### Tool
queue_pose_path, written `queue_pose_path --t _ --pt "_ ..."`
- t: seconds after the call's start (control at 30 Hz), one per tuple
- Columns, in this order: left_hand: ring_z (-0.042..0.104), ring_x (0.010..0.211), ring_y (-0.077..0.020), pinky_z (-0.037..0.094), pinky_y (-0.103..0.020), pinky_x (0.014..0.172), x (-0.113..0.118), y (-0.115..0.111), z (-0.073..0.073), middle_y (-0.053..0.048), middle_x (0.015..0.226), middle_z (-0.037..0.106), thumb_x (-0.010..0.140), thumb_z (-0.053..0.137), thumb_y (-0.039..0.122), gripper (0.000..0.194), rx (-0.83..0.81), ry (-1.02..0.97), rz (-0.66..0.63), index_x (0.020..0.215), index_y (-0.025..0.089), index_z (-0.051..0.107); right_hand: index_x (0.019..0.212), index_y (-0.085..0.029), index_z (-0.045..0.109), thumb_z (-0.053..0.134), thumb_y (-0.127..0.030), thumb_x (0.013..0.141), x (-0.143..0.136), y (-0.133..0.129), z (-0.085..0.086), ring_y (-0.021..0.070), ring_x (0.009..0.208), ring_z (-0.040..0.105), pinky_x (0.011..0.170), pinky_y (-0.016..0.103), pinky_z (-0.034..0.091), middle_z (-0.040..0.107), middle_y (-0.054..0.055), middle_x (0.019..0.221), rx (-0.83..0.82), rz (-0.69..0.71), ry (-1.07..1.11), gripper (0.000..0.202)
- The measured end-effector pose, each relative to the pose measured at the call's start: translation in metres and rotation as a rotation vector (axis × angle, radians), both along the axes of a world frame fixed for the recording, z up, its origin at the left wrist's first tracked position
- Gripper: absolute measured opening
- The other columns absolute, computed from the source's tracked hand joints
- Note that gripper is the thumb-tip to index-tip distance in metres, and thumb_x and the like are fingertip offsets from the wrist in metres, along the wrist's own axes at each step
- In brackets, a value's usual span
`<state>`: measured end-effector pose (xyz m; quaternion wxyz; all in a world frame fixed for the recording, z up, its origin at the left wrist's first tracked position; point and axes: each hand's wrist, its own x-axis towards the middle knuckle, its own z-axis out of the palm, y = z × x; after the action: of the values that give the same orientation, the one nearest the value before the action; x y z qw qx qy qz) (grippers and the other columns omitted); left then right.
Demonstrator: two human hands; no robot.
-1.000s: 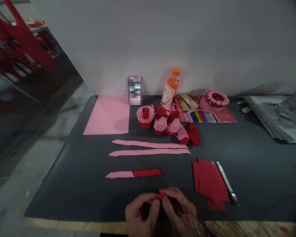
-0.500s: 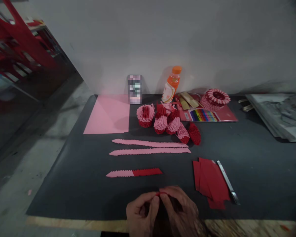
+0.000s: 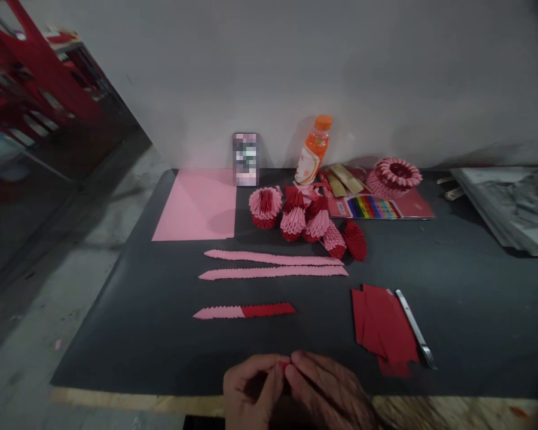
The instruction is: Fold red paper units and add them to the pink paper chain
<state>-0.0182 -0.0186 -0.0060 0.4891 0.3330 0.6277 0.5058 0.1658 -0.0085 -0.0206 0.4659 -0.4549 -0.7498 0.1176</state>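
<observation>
At the table's front edge, my left hand [image 3: 251,388] pinches a small red paper piece [image 3: 284,365]. My right hand [image 3: 325,387] closes on the same piece from the other side, and fingers hide much of it. Beyond them lies a pink-and-red folded strip [image 3: 244,311], with two long pink strips [image 3: 273,273] farther back. Red paper rectangles [image 3: 385,325] overlap to the right, beside a silver cutter [image 3: 415,328].
Several pink-and-red folded paper pieces [image 3: 293,218] stand near an orange bottle [image 3: 312,152]. Pink sheets [image 3: 197,206] and a phone [image 3: 245,160] are at the back left. A round paper ring [image 3: 393,177] rests on a red packet [image 3: 412,206]; a covered stack [image 3: 511,203] lies right.
My fingers have shifted around the red piece, and more of it shows. My right hand's fingers now lie closer together. The view has moved slightly.
</observation>
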Motion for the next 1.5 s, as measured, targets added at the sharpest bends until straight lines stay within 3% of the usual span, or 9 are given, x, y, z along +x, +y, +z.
queue_pose_path --t 0.13,0.3,0.47,0.57,0.77,0.9,1.13,1.33,1.5 --pt "0.094 0.073 -0.0325 0.079 -0.039 0.069 -0.008 -0.004 -0.017 -0.009 0.081 0.100 0.082 0.108 0.065 0.029 0.022 -0.137 -0.016 0.091 0.038 0.106 0.136 -0.046 0.096 0.047 -0.038 0.130 0.011 0.007 0.005 0.0162 0.083 0.099 0.089 0.014 0.079 0.102 -0.009 0.116 0.170 0.035 -0.243 0.050" --pt "0.077 0.060 -0.0221 0.066 -0.034 0.062 0.000 -0.002 -0.034 -0.004 0.063 0.085 0.058 0.120 0.066 0.042 -0.002 -0.305 0.015 0.084 0.036 0.104 0.141 -0.049 0.094 0.065 -0.048 0.124 0.016 0.017 0.014 0.0228 0.099 0.101 0.090 0.022 0.081 0.102 -0.009 0.125 -0.017 0.118 -0.180 0.034" --pt "0.072 0.062 -0.0154 0.061 -0.028 0.067 0.011 0.002 -0.021 -0.001 0.067 0.086 0.063 0.122 0.063 0.045 -0.158 -0.403 0.115 0.084 0.029 0.102 0.103 -0.038 0.097 0.065 -0.038 0.125 0.003 0.034 0.024 0.0094 0.065 0.091 0.067 0.013 0.064 0.099 -0.014 0.092 -0.029 0.042 0.174 0.038" --pt "0.072 0.062 -0.0147 0.059 -0.027 0.069 0.012 0.005 -0.010 0.000 0.065 0.084 0.059 0.125 0.062 0.050 -0.202 -0.423 0.090 0.083 0.025 0.100 0.094 -0.037 0.097 0.068 -0.041 0.127 -0.003 0.039 0.026 0.0110 0.062 0.092 0.066 0.010 0.067 0.097 -0.010 0.083 0.006 0.002 0.263 0.044" --pt "0.087 0.059 -0.0258 0.068 -0.033 0.060 0.001 0.007 -0.020 -0.008 0.066 0.094 0.076 0.112 0.073 0.039 0.076 -0.182 -0.139 0.079 0.035 0.103 0.106 -0.034 0.094 0.080 -0.033 0.118 -0.011 0.030 0.024 0.0193 0.057 0.091 0.062 0.019 0.078 0.096 -0.003 0.080 -0.090 0.010 0.344 0.019" --pt "0.087 0.057 -0.0257 0.069 -0.033 0.058 0.005 0.004 -0.020 -0.007 0.065 0.093 0.080 0.108 0.078 0.037 0.160 -0.088 -0.110 0.082 0.041 0.104 0.114 -0.038 0.095 0.085 -0.033 0.112 -0.016 0.023 0.018 0.0210 0.052 0.088 0.058 0.022 0.077 0.095 -0.005 0.077 -0.131 -0.024 0.408 0.011" --pt "0.093 0.072 -0.0292 0.077 -0.039 0.070 0.019 -0.012 -0.013 -0.003 0.082 0.099 0.106 0.091 0.049 0.018 0.238 0.217 0.056 0.094 0.044 0.103 0.096 -0.041 0.099 0.073 -0.055 0.122 -0.019 0.027 0.028 0.0089 0.056 0.087 0.058 0.014 0.055 0.093 -0.006 0.073 -0.260 -0.081 0.447 0.039" --pt "0.100 0.074 -0.0299 0.084 -0.033 0.071 -0.003 -0.012 -0.031 -0.001 0.092 0.104 0.097 0.091 0.011 0.039 0.643 0.737 -0.101 0.121 0.040 0.102 0.095 -0.031 0.095 0.073 -0.022 0.114 -0.003 0.030 0.033 0.0090 0.063 0.089 0.060 0.013 0.055 0.093 -0.009 0.079 -0.344 0.071 0.315 0.031" --pt "0.103 0.080 -0.0339 0.087 -0.035 0.081 -0.014 -0.019 -0.049 -0.003 0.098 0.106 0.094 0.097 0.018 0.040 0.704 0.754 -0.041 0.128 0.039 0.103 0.091 -0.028 0.092 0.075 -0.037 0.119 -0.016 0.032 0.038 0.0103 0.061 0.088 0.060 0.017 0.057 0.091 -0.007 0.074 -0.241 0.054 0.390 0.034"
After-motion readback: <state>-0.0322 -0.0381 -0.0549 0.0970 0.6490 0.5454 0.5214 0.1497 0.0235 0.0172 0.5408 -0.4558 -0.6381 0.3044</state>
